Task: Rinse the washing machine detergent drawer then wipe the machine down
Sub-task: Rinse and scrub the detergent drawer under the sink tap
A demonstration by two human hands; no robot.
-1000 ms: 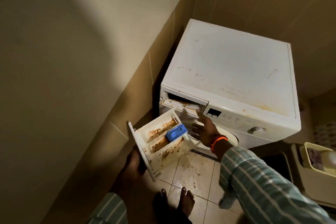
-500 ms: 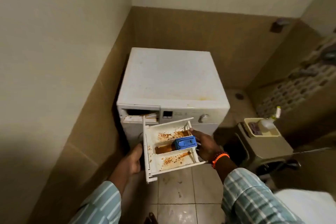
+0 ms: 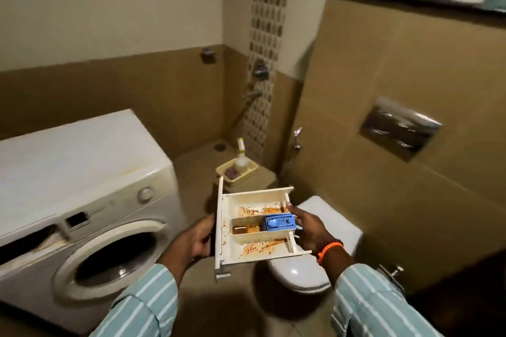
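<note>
Rust-stained white detergent drawer [image 3: 254,230], out of washing machine [image 3: 82,200], held level: left hand [image 3: 195,238] clamps front panel, right hand [image 3: 309,227] grips rear.

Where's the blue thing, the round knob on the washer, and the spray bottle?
blue insert [image 3: 279,222]: head view, on its top face.
round knob [image 3: 145,194]: head view, on its front.
spray bottle [image 3: 241,160]: head view, on its clear body.

No text, label or number is legible anywhere in view.
</note>
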